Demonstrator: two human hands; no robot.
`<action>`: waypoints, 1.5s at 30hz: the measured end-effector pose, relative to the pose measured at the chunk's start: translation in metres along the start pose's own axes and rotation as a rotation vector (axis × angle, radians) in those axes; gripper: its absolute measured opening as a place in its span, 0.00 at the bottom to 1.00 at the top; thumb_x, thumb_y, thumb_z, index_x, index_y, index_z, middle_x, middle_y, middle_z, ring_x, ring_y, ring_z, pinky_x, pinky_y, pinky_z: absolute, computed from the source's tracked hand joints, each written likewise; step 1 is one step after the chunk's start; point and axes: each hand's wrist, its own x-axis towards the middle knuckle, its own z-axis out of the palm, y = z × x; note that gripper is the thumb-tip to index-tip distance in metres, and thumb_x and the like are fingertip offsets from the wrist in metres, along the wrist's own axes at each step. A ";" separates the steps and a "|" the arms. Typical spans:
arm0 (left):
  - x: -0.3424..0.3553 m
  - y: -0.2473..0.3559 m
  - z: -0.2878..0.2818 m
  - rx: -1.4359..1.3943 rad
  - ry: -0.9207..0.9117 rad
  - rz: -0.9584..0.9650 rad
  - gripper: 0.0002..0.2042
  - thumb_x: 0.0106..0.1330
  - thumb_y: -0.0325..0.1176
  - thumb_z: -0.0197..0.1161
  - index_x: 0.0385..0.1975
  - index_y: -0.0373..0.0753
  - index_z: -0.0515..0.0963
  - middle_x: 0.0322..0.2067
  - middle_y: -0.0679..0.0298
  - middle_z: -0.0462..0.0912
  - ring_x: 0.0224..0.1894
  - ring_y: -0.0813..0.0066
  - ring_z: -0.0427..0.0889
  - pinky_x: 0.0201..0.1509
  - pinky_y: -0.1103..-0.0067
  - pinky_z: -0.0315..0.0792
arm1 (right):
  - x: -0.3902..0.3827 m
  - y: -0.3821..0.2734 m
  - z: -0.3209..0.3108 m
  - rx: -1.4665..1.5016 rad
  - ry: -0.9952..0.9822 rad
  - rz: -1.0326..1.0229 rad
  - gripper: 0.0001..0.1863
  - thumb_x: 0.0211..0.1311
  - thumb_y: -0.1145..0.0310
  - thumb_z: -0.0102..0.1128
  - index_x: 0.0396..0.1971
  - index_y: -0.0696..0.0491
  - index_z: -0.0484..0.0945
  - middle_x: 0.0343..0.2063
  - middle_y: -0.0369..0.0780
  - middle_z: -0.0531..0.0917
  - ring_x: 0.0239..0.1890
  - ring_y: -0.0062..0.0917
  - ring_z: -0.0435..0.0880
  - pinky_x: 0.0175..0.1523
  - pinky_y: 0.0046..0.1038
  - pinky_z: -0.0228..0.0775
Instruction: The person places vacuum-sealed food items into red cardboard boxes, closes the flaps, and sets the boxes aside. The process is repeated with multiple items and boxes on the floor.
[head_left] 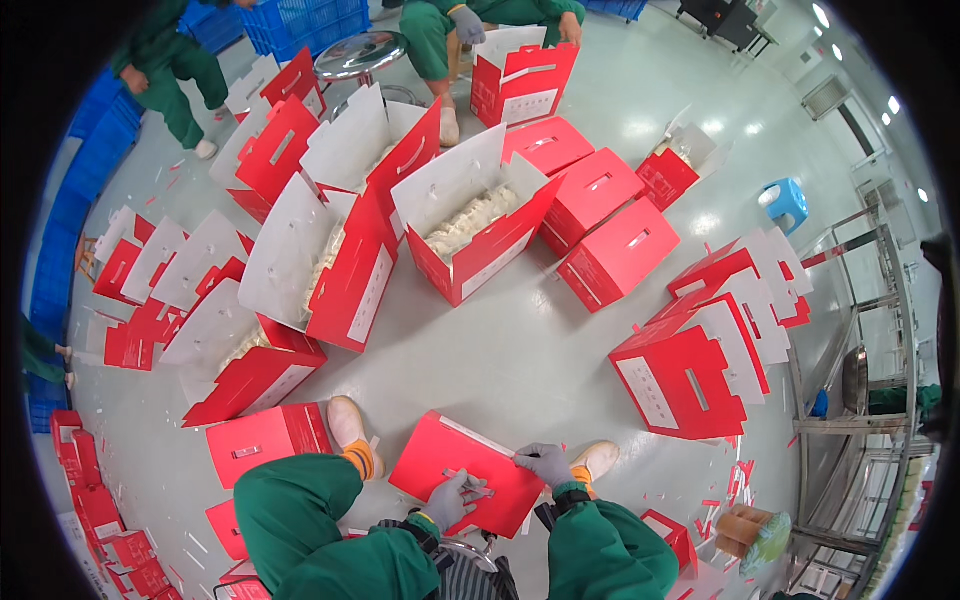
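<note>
A closed red carton [462, 462] with a white strip along its far edge stands on the floor between my feet. My gloved left hand [452, 499] lies over its near side, fingers curled round a small silvery-grey tool [470, 484] whose kind I cannot make out. At the carton's far right corner is my gloved right hand [543, 464], its fingers pressed together at the end of the white strip. Anything between those fingers is too small to make out. Another closed red carton [262, 447] stands beside my left foot.
Open red cartons [475, 215] with pale packed contents stand ahead and to the left. Closed cartons [620, 255] stand beyond; more open ones [680, 375] are at right. A metal rack [860, 425] lines the right side. Two co-workers [430, 50] are at the back. Paper scraps litter the floor.
</note>
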 end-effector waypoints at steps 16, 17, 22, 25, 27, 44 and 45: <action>0.007 -0.008 -0.009 0.025 -0.006 0.013 0.17 0.78 0.53 0.42 0.42 0.50 0.74 0.48 0.70 0.80 0.56 0.73 0.77 0.57 0.68 0.62 | 0.001 0.008 0.015 -0.182 0.204 0.030 0.19 0.54 0.52 0.69 0.30 0.56 0.87 0.28 0.45 0.88 0.32 0.34 0.87 0.41 0.34 0.78; 0.008 -0.007 -0.009 0.032 -0.011 0.011 0.17 0.78 0.53 0.43 0.42 0.50 0.74 0.50 0.69 0.80 0.57 0.72 0.76 0.57 0.67 0.62 | 0.005 0.008 0.013 -0.251 0.208 0.090 0.21 0.52 0.50 0.70 0.31 0.55 0.88 0.28 0.46 0.88 0.33 0.35 0.88 0.42 0.34 0.78; 0.005 -0.002 -0.005 0.070 -0.022 0.008 0.18 0.78 0.54 0.42 0.43 0.51 0.76 0.54 0.68 0.79 0.59 0.69 0.74 0.58 0.65 0.61 | 0.016 0.003 0.010 -0.147 0.134 0.262 0.17 0.48 0.56 0.76 0.29 0.55 0.88 0.27 0.42 0.89 0.32 0.28 0.88 0.41 0.29 0.78; 0.003 0.003 0.000 0.110 -0.035 -0.026 0.18 0.79 0.53 0.40 0.43 0.50 0.76 0.56 0.68 0.78 0.60 0.67 0.73 0.61 0.64 0.60 | 0.012 0.000 0.014 -0.132 0.155 0.261 0.16 0.48 0.59 0.77 0.28 0.57 0.87 0.26 0.41 0.88 0.31 0.26 0.87 0.40 0.28 0.77; 0.002 0.005 0.003 0.130 -0.014 -0.029 0.19 0.79 0.53 0.39 0.43 0.50 0.75 0.57 0.66 0.78 0.61 0.66 0.72 0.64 0.62 0.59 | 0.007 -0.002 0.015 -0.167 0.169 0.218 0.15 0.49 0.61 0.76 0.28 0.57 0.86 0.25 0.41 0.88 0.30 0.25 0.86 0.40 0.28 0.77; -0.005 0.005 0.012 0.113 0.038 -0.040 0.18 0.80 0.51 0.37 0.44 0.48 0.73 0.58 0.63 0.78 0.63 0.66 0.72 0.67 0.60 0.57 | -0.023 -0.015 0.009 0.087 0.107 0.175 0.07 0.60 0.72 0.67 0.33 0.60 0.84 0.27 0.37 0.85 0.28 0.19 0.81 0.35 0.22 0.75; -0.006 0.006 0.012 0.111 0.047 -0.047 0.19 0.80 0.51 0.37 0.44 0.47 0.74 0.57 0.63 0.78 0.62 0.67 0.72 0.67 0.60 0.58 | -0.023 -0.014 0.010 0.067 0.118 0.132 0.07 0.59 0.72 0.67 0.33 0.60 0.84 0.26 0.37 0.85 0.28 0.18 0.81 0.35 0.22 0.75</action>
